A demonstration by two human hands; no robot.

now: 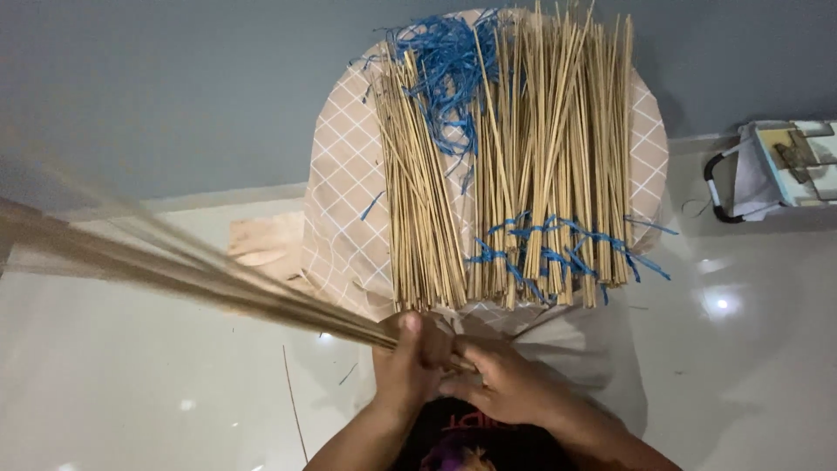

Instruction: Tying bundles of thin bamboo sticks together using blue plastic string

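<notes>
Both hands are meeting low in the middle of the view, above the person's lap. Left hand is gripping a bundle of thin sticks at one end, fingers closed around it. This bundle is reaching out to the left and upward, and it is looking blurred. Right hand is pressing against the left one, its fingers pinching the same end of the bundle.

Just beyond the hands, a stool with a beige checked cover is standing on the white floor. Many more sticks are lying on it in two heaps, side by side. Blue strings are tangling over the far ends, and more blue strings are crossing the near part of the right heap. Far right, a white box with a black handle is sitting by the wall.
</notes>
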